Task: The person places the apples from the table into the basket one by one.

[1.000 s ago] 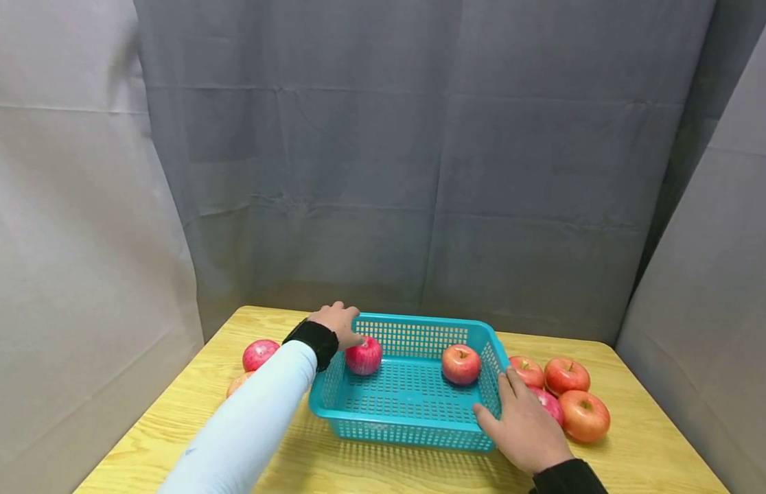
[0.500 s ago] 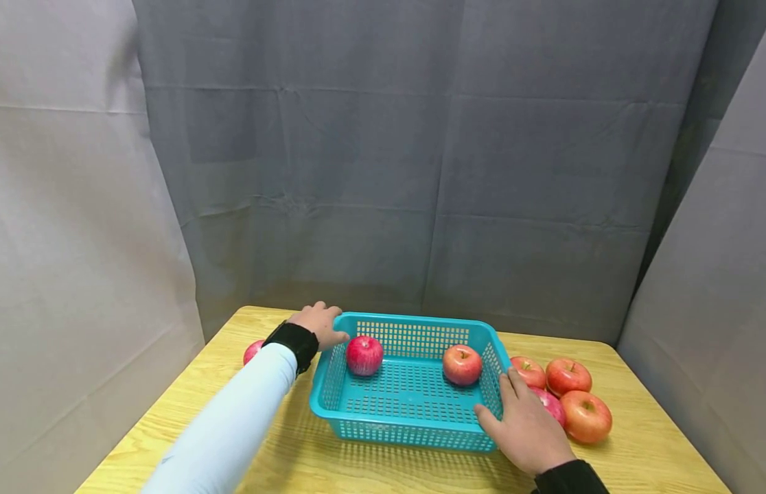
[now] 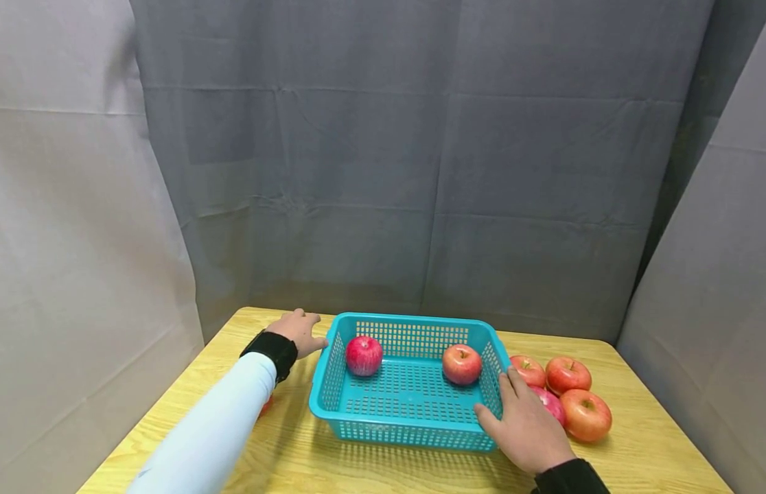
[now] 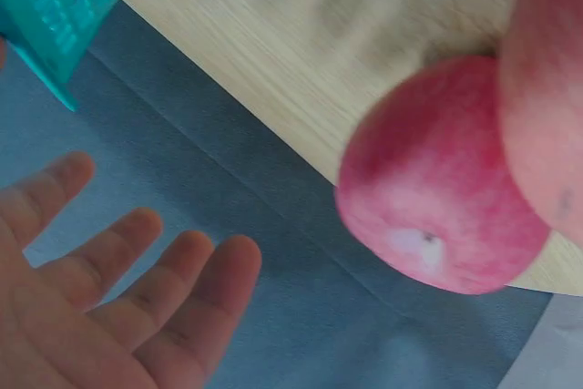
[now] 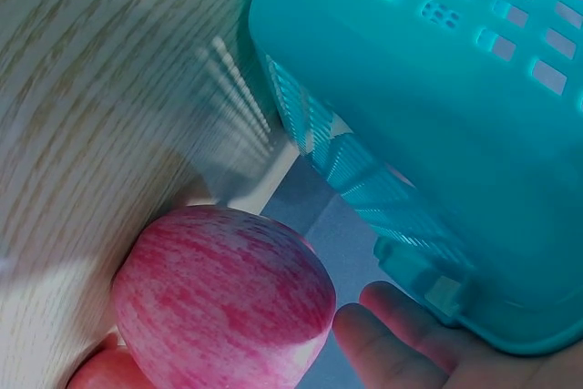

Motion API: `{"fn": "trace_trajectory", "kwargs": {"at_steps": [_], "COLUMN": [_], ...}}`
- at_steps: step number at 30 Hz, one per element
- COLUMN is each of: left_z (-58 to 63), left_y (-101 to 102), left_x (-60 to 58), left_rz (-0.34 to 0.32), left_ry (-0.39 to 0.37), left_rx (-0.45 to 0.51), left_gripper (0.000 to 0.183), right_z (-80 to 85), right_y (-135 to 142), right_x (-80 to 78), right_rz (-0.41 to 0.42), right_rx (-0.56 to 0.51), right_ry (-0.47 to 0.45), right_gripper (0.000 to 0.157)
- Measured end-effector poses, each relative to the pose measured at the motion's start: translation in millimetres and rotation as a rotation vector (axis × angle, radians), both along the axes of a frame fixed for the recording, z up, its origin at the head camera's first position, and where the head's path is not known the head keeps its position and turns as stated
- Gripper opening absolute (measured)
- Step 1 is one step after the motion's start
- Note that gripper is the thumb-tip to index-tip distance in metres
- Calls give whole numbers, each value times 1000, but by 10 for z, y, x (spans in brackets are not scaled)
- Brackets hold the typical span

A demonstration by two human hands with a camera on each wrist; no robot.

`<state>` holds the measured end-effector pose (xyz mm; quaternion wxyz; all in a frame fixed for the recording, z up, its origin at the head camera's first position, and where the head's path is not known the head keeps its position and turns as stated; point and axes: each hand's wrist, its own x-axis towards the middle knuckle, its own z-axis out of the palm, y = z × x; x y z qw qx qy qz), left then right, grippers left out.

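My left hand (image 3: 296, 332), fingers spread, hovers just left of the blue plastic basket (image 3: 414, 433), holding nothing. The left wrist view shows a pinkish-red apple (image 4: 437, 179) beside a paler one (image 4: 551, 107), both apart from that hand's fingers (image 4: 214, 298). In the head view my left forearm mostly hides these apples. My right hand (image 3: 526, 424) rests at the basket's right rim, fingers fairly straight along the outside and thumb over the inside. Inside the basket, a dark red apple (image 3: 364, 355) lies left and a lighter red apple (image 3: 461, 364) right.
Right of the basket, several apples sit close together, among them a large orange-red apple (image 3: 585, 416) and a red apple (image 3: 567, 375). A pink-striped apple (image 5: 223, 298) is near the right fingers. Everything stands on a wooden table (image 3: 358, 473) before a grey curtain (image 3: 395, 171).
My left hand has moved left, from over the basket's left side and the dark red apple to outside the rim. The right hand and basket have hardly moved.
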<state>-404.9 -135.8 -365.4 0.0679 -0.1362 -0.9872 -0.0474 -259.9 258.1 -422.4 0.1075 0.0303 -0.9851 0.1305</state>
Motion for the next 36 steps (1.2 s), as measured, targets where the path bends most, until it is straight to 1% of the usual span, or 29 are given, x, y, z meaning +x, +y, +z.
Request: {"fn": "trace_trajectory", "kwargs": {"at_steps": [6, 10, 14, 16, 18, 22, 25, 28, 36], "left_z": [-25, -51, -88, -124, -196, -274, -291, -328, -430], "left_y": [-161, -278, -387, -444, -523, -628, -666, -700, -758], "left_x": [44, 54, 44, 29, -18, -25, 17, 34, 41], "left_rz": [7, 19, 20, 24, 25, 53, 81, 94, 105], "left_ry": [-4, -17, -25, -24, -14, -22, -44, -56, -76], "left_rx": [-4, -11, 1, 4, -2, 2, 11, 11, 14], "left_gripper": [57, 58, 58, 58, 58, 58, 59, 60, 62], "right_z": [-13, -10, -7, -8, -8, -10, -16, -23, -34], "right_y": [1, 7, 9, 8, 5, -3, -8, -6, 5], "right_x": [3, 3, 2, 2, 6, 19, 25, 25, 11], "right_rz": [-1, 2, -1, -2, 0, 6, 9, 12, 6], "right_rx": [0, 0, -2, -2, -3, -3, -4, -3, 4], "right_ry": [4, 9, 11, 11, 12, 21, 38, 51, 19], "right_gripper": [101, 100, 100, 100, 100, 99, 97, 97, 99]}}
